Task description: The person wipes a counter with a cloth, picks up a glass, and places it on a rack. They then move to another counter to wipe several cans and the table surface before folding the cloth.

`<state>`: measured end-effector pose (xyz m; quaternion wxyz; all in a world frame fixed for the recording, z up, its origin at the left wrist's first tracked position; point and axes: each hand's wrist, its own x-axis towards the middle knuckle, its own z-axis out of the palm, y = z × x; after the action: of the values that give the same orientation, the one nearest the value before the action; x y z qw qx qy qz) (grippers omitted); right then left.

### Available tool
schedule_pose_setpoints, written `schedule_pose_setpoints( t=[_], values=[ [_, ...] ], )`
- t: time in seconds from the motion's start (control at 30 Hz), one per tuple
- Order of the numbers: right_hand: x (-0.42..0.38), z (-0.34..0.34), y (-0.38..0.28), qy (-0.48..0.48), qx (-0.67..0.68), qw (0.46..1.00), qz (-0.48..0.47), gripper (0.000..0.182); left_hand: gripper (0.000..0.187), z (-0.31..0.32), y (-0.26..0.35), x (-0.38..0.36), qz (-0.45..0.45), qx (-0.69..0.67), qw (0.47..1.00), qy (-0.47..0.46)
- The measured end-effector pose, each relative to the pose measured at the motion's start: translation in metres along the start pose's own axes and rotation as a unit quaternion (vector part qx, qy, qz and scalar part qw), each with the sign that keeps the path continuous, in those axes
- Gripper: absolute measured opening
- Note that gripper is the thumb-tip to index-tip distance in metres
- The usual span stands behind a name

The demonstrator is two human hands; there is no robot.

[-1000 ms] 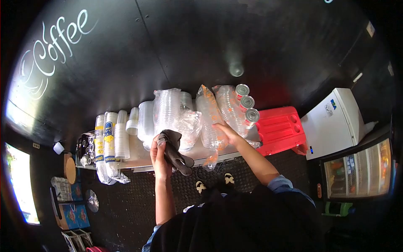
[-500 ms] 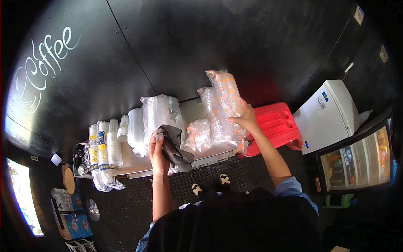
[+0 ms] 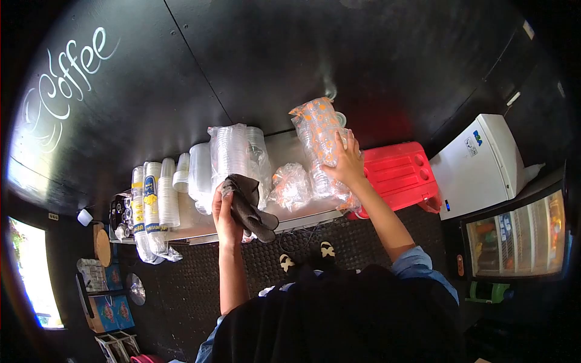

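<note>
My left hand [image 3: 225,221] grips a dark grey cloth [image 3: 253,212] above the front edge of the metal counter [image 3: 280,151]. With its fingers spread, my right hand [image 3: 346,162] rests on the orange-patterned cups [image 3: 319,118] in clear plastic; its fingertips are on the wrapping. A crumpled clear bag [image 3: 292,186] with orange marks lies between the hands. Behind the cloth are wrapped clear cups [image 3: 229,154]. Further left, stacks of clear cups [image 3: 168,202] and blue-and-yellow sleeves of cups [image 3: 149,196] lie side by side.
A red cooler [image 3: 396,175] sits right of the cups. Beyond it stand a white fridge [image 3: 478,169] and a glass-door fridge [image 3: 517,233]. A black wall [image 3: 254,66] rises behind the counter. Boxes [image 3: 115,314] and a folding ladder [image 3: 117,346] are at lower left.
The orange-patterned cups have shifted back beside the other stack. My right hand has moved slightly left, its fingers now spread over the wrapping. The view has shifted slightly.
</note>
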<state>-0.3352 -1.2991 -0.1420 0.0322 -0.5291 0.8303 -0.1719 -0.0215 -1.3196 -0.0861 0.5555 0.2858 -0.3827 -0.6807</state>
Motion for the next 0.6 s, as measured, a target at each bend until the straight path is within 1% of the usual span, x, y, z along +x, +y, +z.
schedule_pose_setpoints(
  t=[0.07, 0.2, 0.27, 0.3, 0.37, 0.4, 0.47, 0.5, 0.57, 0.6],
  values=[
    [0.0, 0.007, 0.004, -0.032, 0.059, 0.998, 0.001, 0.121, 0.026, -0.001, 0.002, -0.001, -0.01, -0.008, 1.0, 0.004],
    [-0.002, -0.013, -0.006, -0.043, 0.052, 0.997, 0.023, 0.125, 0.024, 0.0, 0.006, -0.004, -0.001, -0.008, 1.0, 0.023],
    [-0.006, -0.018, -0.013, 0.025, -0.01, 1.0, -0.009, 0.113, 0.024, -0.003, 0.006, -0.004, -0.001, -0.007, 0.999, 0.032],
    [-0.006, -0.016, -0.015, 0.024, -0.011, 1.0, -0.01, 0.113, 0.024, -0.003, 0.007, -0.004, -0.001, -0.007, 0.999, 0.034],
    [-0.004, -0.009, -0.02, 0.137, 0.071, 0.976, -0.156, 0.09, 0.025, -0.004, 0.009, -0.004, 0.005, -0.005, 0.999, 0.031],
    [-0.007, -0.005, -0.029, 0.134, 0.072, 0.976, -0.157, 0.09, 0.025, -0.005, 0.01, -0.005, 0.004, -0.004, 0.999, 0.034],
    [-0.015, 0.008, -0.051, 0.001, 0.148, 0.964, -0.222, 0.07, 0.025, -0.008, 0.011, -0.007, 0.011, 0.011, 0.999, 0.051],
    [-0.018, 0.018, -0.06, -0.051, 0.141, 0.96, -0.235, 0.064, 0.025, -0.012, 0.012, -0.008, 0.011, 0.013, 0.998, 0.055],
    [-0.023, 0.035, -0.075, -0.143, 0.049, 0.953, -0.263, 0.058, 0.025, -0.022, 0.015, -0.01, 0.019, 0.047, 0.998, 0.049],
    [-0.021, 0.05, -0.077, -0.145, 0.051, 0.951, -0.267, 0.058, 0.025, -0.029, 0.018, -0.012, 0.02, 0.059, 0.997, 0.054]
  ],
)
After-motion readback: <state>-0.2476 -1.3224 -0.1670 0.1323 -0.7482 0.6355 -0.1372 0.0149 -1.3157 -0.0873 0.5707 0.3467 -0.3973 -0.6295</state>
